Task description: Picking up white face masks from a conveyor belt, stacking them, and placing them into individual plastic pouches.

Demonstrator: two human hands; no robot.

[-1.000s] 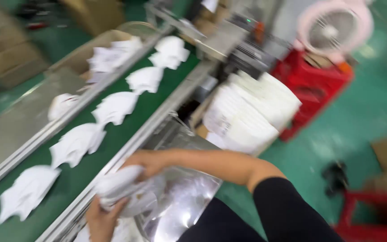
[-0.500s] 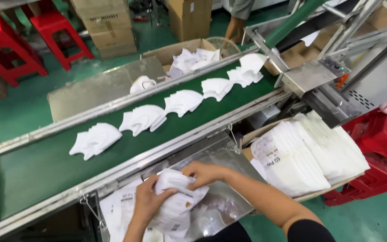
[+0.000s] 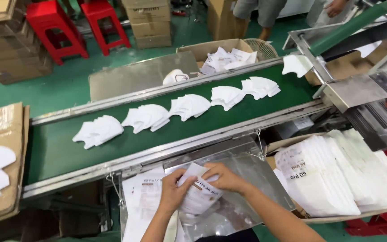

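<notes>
Hands meet at the lower centre of the frame, over a shiny metal tray (image 3: 247, 166) mounted just below the conveyor. The left hand (image 3: 172, 192) grips the left edge of a white printed pouch (image 3: 198, 192), fingers curled around it with the thumb on top. The right hand (image 3: 225, 177) lies on the upper right part of the same pouch, fingers bent and pressing down on it. The pouch rests flat on the tray, between the two hands.

A sheet of white printed paper (image 3: 142, 201) lies on the tray just left of the left hand, partly under the wrist.

At the lower right of the frame, a cardboard box (image 3: 276, 148) holds a thick stack of white pouches (image 3: 337, 175) stood on edge and leaning left.

The green conveyor belt (image 3: 50, 148) runs diagonally from the left of the frame to the upper right. Five white folded masks (image 3: 189, 106) lie on it in a row, well apart from the hands.

Beyond the belt, at the top centre, an open carton (image 3: 202, 49) contains loose white masks. Red stools (image 3: 54, 27) and stacked cardboard boxes (image 3: 151, 20) stand on the green floor at the upper left. Another person's legs (image 3: 260, 13) show at the top edge.
</notes>
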